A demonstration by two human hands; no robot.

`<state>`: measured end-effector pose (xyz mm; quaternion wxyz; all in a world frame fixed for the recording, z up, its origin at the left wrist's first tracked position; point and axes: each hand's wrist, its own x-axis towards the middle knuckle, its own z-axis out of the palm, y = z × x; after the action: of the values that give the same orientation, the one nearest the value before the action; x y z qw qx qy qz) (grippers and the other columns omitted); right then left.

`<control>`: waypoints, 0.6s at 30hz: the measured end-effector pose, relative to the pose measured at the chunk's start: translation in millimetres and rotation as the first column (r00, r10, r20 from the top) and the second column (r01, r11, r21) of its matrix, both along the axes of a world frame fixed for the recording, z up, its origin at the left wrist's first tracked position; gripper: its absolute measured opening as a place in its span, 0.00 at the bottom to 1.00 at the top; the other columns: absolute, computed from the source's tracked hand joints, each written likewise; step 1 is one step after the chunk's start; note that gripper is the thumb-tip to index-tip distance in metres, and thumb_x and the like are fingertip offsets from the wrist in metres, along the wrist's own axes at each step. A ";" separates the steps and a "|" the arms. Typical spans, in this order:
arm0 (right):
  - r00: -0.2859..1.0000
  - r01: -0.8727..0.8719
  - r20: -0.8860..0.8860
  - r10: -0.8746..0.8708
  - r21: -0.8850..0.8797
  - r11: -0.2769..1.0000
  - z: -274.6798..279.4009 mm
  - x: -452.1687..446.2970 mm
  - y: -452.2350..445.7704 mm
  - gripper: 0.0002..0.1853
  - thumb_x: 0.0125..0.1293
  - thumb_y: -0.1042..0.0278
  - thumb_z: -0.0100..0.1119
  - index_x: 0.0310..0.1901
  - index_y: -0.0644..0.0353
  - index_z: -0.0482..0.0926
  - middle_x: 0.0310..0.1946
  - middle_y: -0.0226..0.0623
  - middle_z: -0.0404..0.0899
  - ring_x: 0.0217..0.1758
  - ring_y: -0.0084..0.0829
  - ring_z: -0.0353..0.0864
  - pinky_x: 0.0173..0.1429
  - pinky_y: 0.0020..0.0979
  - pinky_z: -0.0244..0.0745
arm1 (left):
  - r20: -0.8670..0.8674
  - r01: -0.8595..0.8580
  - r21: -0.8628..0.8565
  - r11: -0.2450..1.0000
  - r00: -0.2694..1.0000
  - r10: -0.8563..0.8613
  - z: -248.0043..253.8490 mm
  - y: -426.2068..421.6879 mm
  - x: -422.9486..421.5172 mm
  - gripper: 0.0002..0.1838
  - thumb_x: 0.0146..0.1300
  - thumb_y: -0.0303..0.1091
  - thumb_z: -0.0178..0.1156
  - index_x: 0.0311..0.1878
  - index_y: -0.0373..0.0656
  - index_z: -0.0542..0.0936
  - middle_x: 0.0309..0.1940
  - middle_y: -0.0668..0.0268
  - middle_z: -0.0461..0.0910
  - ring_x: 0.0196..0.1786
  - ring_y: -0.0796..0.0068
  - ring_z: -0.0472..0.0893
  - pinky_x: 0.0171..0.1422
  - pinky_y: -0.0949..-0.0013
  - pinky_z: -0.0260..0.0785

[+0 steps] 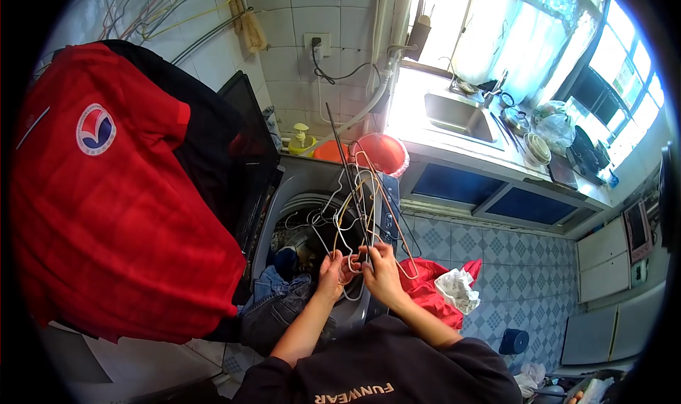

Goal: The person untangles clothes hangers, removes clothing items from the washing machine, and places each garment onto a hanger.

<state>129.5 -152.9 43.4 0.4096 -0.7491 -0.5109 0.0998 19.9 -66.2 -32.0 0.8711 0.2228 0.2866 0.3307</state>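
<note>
A tangled bunch of wire clothes hangers (355,184), in white, yellow, black and copper tones, stands up between my hands over the washing machine's rim. My left hand (332,275) is closed around the lower ends of the pale and yellow hangers. On the other side, my right hand (384,275) grips the dark hangers near their lower ends. Beneath them is the open washing machine tub (291,209) with clothes inside. Jeans (273,301) hang over its front edge, close to my left forearm.
A red shirt (120,191) hangs large at the left. Behind the machine stand a pink bucket (386,154) and a yellow soap bottle (301,140). The counter holds a sink (462,117). A red bag (433,290) lies at right, and a blue stool (514,341) stands on the tiled floor.
</note>
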 end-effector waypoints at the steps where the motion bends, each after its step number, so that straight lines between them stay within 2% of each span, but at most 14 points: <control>1: 0.995 0.000 -0.095 -0.006 -0.059 0.998 1.0 -5.0 -8.6 0.17 0.60 0.72 0.52 0.52 0.54 0.73 0.50 0.51 0.65 0.51 0.51 0.72 0.51 0.41 0.71 | 0.044 0.000 -0.029 1.000 0.999 0.001 -1.2 0.1 -0.6 0.09 0.65 0.35 0.56 0.43 0.49 0.66 0.39 0.57 0.80 0.35 0.67 0.82 0.37 0.69 0.77; 2: 0.982 -0.005 -0.189 -0.018 -0.119 0.993 2.4 -9.1 -16.4 0.17 0.61 0.71 0.50 0.53 0.54 0.73 0.51 0.52 0.65 0.49 0.52 0.74 0.47 0.41 0.73 | 0.046 -0.001 -0.035 0.999 0.999 0.003 -2.6 -1.2 -0.3 0.09 0.65 0.35 0.56 0.43 0.49 0.66 0.39 0.57 0.80 0.35 0.67 0.82 0.37 0.69 0.77; 3: 0.982 -0.018 -0.191 -0.007 -0.125 0.992 3.0 -11.0 -20.6 0.18 0.64 0.70 0.48 0.56 0.51 0.70 0.48 0.50 0.68 0.43 0.51 0.76 0.42 0.41 0.75 | 0.066 -0.005 -0.007 1.000 0.998 0.005 0.9 -2.2 0.9 0.10 0.63 0.31 0.58 0.41 0.49 0.66 0.38 0.58 0.80 0.34 0.68 0.82 0.34 0.71 0.76; 5: 0.988 -0.007 -0.151 -0.016 -0.146 0.989 11.5 -9.8 -25.3 0.20 0.64 0.70 0.48 0.58 0.50 0.67 0.46 0.49 0.69 0.43 0.50 0.76 0.42 0.41 0.74 | 0.054 -0.009 0.005 1.000 0.999 0.008 8.2 -4.2 0.4 0.16 0.56 0.21 0.62 0.38 0.49 0.65 0.35 0.60 0.80 0.32 0.71 0.82 0.32 0.74 0.76; 6: 0.993 0.008 -0.114 -0.026 -0.160 0.987 18.0 -9.3 -24.3 0.22 0.64 0.70 0.48 0.60 0.48 0.65 0.44 0.48 0.70 0.43 0.49 0.76 0.41 0.42 0.73 | 0.051 -0.010 0.004 1.000 0.999 0.009 11.8 -6.0 0.2 0.16 0.56 0.21 0.62 0.38 0.49 0.65 0.35 0.60 0.80 0.32 0.71 0.82 0.32 0.74 0.76; 7: 0.993 -0.001 -0.121 -0.012 -0.105 0.995 18.9 -4.2 -20.5 0.25 0.64 0.68 0.49 0.63 0.50 0.60 0.44 0.48 0.71 0.41 0.47 0.77 0.40 0.41 0.73 | -0.015 -0.017 0.090 0.996 1.000 0.019 14.9 -7.4 1.1 0.16 0.56 0.21 0.62 0.37 0.49 0.64 0.35 0.60 0.80 0.31 0.71 0.82 0.31 0.74 0.76; 8: 0.966 0.006 -0.259 -0.024 -0.069 0.998 27.3 -0.5 -16.3 0.25 0.64 0.65 0.51 0.63 0.55 0.59 0.42 0.49 0.75 0.39 0.47 0.78 0.41 0.41 0.72 | -0.080 -0.020 0.178 0.984 0.996 0.035 16.5 -8.2 1.8 0.17 0.55 0.21 0.62 0.37 0.48 0.63 0.34 0.60 0.80 0.30 0.72 0.82 0.31 0.74 0.76; 10: 0.954 0.016 -0.281 -0.108 -0.310 0.951 38.7 14.5 -9.3 0.26 0.64 0.62 0.51 0.62 0.59 0.59 0.38 0.50 0.78 0.39 0.49 0.79 0.44 0.43 0.72 | -0.105 -0.027 0.266 0.964 0.993 0.056 13.2 -8.4 2.5 0.17 0.55 0.21 0.62 0.35 0.48 0.62 0.34 0.59 0.79 0.29 0.72 0.81 0.30 0.73 0.75; 12: 0.981 0.021 -0.178 -0.078 -0.302 0.953 39.0 26.7 -4.4 0.23 0.67 0.59 0.49 0.59 0.60 0.63 0.35 0.53 0.79 0.40 0.51 0.79 0.47 0.42 0.71 | -0.117 -0.040 0.296 0.954 0.990 0.077 13.0 -9.4 2.0 0.16 0.56 0.21 0.62 0.35 0.49 0.63 0.34 0.60 0.79 0.29 0.73 0.81 0.32 0.72 0.75; 14: 0.999 -0.004 -0.045 -0.003 -0.157 0.988 34.4 35.7 -4.1 0.22 0.68 0.57 0.47 0.58 0.62 0.66 0.29 0.45 0.78 0.31 0.43 0.80 0.37 0.38 0.73 | -0.110 -0.043 0.325 0.945 0.990 0.083 12.2 -10.9 1.4 0.16 0.56 0.21 0.61 0.35 0.48 0.63 0.34 0.59 0.78 0.29 0.72 0.81 0.33 0.71 0.76; 15: 0.999 -0.007 -0.046 0.000 -0.159 0.987 35.4 39.6 -5.4 0.22 0.68 0.57 0.47 0.58 0.62 0.66 0.29 0.45 0.78 0.31 0.43 0.80 0.37 0.38 0.73 | -0.131 -0.051 0.331 0.942 0.986 0.099 12.8 -11.7 0.9 0.16 0.56 0.21 0.61 0.35 0.48 0.62 0.34 0.59 0.78 0.29 0.72 0.81 0.33 0.70 0.76; 16: 0.889 -0.083 -0.458 0.016 -0.127 0.988 38.2 44.4 -4.6 0.22 0.68 0.56 0.47 0.58 0.62 0.66 0.25 0.40 0.75 0.25 0.36 0.76 0.29 0.34 0.69 | -0.149 -0.061 0.340 0.939 0.982 0.118 13.8 -10.7 1.5 0.16 0.56 0.21 0.60 0.35 0.48 0.62 0.34 0.58 0.78 0.29 0.71 0.81 0.33 0.70 0.76; 17: 0.616 -0.141 -0.787 0.033 -0.069 0.988 42.3 48.6 -3.6 0.22 0.69 0.56 0.46 0.58 0.62 0.66 0.22 0.35 0.72 0.18 0.29 0.71 0.22 0.30 0.65 | -0.149 -0.066 0.340 0.938 0.981 0.123 13.3 -10.3 1.7 0.16 0.56 0.21 0.60 0.35 0.48 0.62 0.34 0.58 0.78 0.29 0.71 0.81 0.33 0.70 0.76; 18: 0.485 -0.125 -0.874 0.013 -0.055 0.991 67.6 47.6 -8.5 0.23 0.69 0.54 0.46 0.58 0.60 0.65 0.21 0.27 0.67 0.14 0.18 0.59 0.15 0.22 0.51 | -0.140 -0.064 0.370 0.927 0.982 0.124 11.5 -10.4 1.5 0.15 0.56 0.21 0.60 0.35 0.47 0.62 0.34 0.58 0.78 0.30 0.71 0.81 0.33 0.70 0.76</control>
<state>177.1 -161.4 111.0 0.5648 -0.5962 -0.2567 0.5096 21.4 -76.6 -20.5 0.7717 0.3923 0.3002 0.4004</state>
